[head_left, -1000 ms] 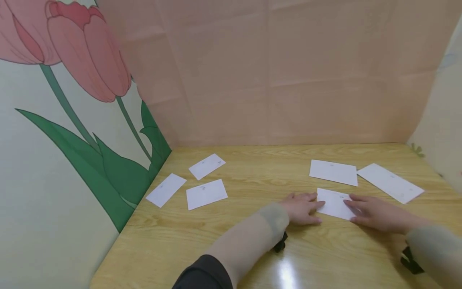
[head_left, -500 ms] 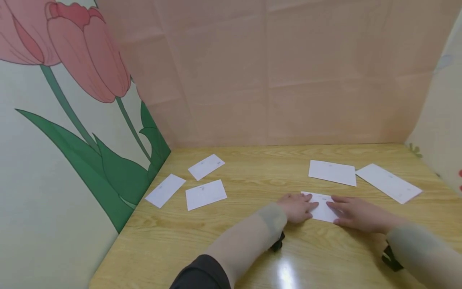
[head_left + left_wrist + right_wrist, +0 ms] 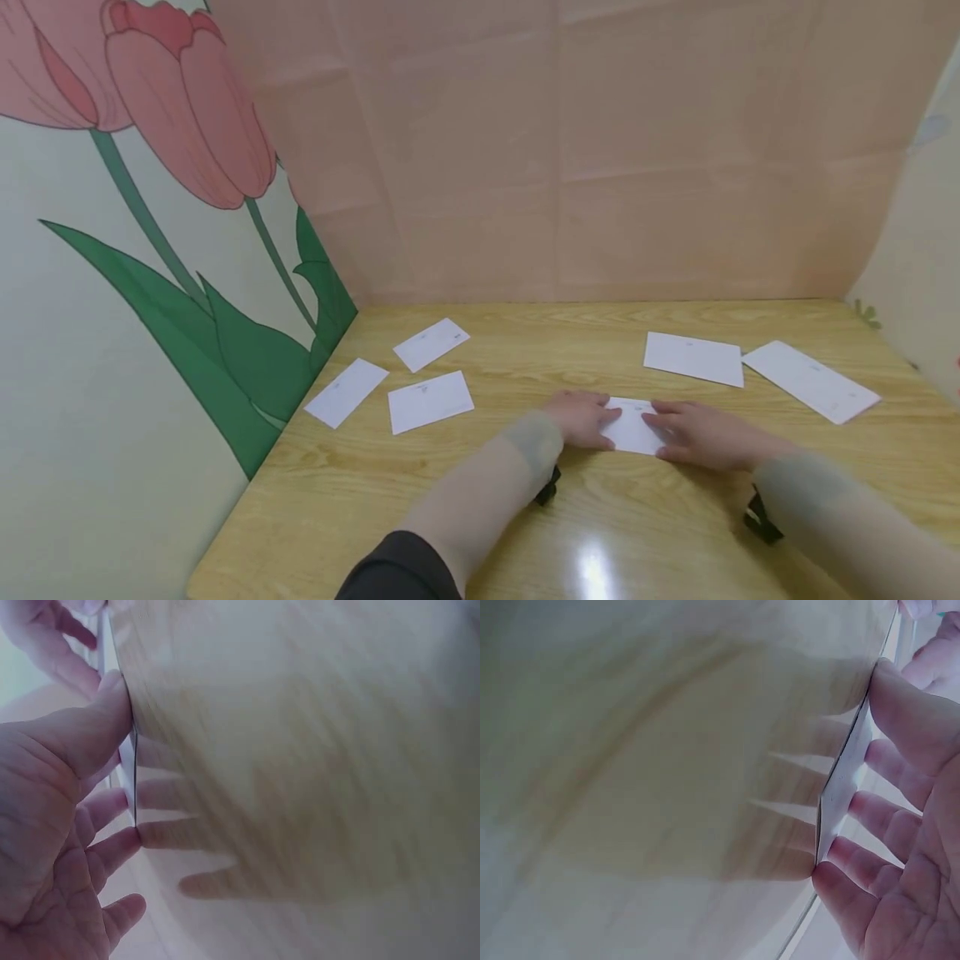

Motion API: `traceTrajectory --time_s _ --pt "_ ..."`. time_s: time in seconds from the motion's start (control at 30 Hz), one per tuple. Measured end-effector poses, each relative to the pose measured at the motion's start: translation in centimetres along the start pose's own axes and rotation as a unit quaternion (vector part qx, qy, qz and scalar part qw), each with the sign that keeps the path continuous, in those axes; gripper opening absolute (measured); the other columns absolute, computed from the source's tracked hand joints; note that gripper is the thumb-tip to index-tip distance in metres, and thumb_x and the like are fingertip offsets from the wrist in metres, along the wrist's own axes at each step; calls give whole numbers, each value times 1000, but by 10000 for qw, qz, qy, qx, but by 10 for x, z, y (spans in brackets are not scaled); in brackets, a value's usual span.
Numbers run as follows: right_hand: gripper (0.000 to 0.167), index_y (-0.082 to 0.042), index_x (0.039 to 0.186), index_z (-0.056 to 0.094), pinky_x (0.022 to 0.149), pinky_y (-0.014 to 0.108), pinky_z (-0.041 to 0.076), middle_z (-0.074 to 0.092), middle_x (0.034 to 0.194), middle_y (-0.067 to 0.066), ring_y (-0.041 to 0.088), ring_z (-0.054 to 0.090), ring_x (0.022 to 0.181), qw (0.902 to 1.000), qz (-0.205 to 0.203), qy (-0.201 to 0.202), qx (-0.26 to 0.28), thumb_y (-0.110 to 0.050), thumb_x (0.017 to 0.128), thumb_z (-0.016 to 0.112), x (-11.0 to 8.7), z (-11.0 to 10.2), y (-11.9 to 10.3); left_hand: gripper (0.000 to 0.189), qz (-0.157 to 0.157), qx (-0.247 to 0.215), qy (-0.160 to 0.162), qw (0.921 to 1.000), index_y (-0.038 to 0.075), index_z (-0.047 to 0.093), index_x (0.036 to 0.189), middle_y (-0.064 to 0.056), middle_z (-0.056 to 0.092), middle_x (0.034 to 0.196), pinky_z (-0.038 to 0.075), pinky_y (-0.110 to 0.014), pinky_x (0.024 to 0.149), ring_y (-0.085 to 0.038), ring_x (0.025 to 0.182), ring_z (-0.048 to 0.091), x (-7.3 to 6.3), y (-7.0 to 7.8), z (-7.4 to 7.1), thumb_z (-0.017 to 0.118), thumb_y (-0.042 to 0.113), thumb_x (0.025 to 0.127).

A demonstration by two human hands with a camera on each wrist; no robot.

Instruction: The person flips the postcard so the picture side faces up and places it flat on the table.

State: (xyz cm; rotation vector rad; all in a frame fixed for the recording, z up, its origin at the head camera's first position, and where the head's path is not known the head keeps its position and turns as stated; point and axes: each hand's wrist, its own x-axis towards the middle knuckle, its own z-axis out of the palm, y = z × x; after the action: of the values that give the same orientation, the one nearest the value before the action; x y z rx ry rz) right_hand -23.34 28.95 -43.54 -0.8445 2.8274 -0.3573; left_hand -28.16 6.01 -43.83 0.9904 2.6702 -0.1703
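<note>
A white rectangular card (image 3: 630,427) with small print near its top edge lies flat or nearly flat on the table, between my two hands. My left hand (image 3: 579,418) holds its left end, thumb at the near edge and fingers toward the far side. At the right end my right hand (image 3: 701,435) holds it in the same way. The left wrist view shows the card's thin edge (image 3: 136,776) against the thumb and fingertips. From the right wrist, the card (image 3: 840,795) appears edge-on, touched by thumb and several fingertips.
Two white cards, one (image 3: 693,358) and another (image 3: 812,381), lie behind at the right, corners nearly touching. On the left lie three more, the nearest a white card (image 3: 431,402). A pink cloth (image 3: 555,167) hangs behind the wooden table (image 3: 420,483); a tulip-painted wall (image 3: 90,350) borders the left.
Both hands have moved left across the table, and the card between them has moved with them. The other cards stay where they were.
</note>
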Motion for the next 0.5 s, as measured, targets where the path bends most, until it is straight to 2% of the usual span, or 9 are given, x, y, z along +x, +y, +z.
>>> traceTrajectory --time_s 0.27,0.5 --pt "62 -12 139 52 99 65 31 42 146 18 46 39 130 9998 -3 -190 37 -48 89 63 17 -1 -21 66 -17 -147 13 9999 37 32 148 8 28 155 23 -39 113 -11 141 27 -22 -17 1 54 59 90" --pt "62 -13 139 53 100 64 32 44 145 17 45 39 130 9998 -74 -185 48 -46 88 66 28 4 -35 65 65 -344 124 9993 34 34 148 5 30 155 24 -33 113 -14 140 28 -41 -31 8 55 57 91"
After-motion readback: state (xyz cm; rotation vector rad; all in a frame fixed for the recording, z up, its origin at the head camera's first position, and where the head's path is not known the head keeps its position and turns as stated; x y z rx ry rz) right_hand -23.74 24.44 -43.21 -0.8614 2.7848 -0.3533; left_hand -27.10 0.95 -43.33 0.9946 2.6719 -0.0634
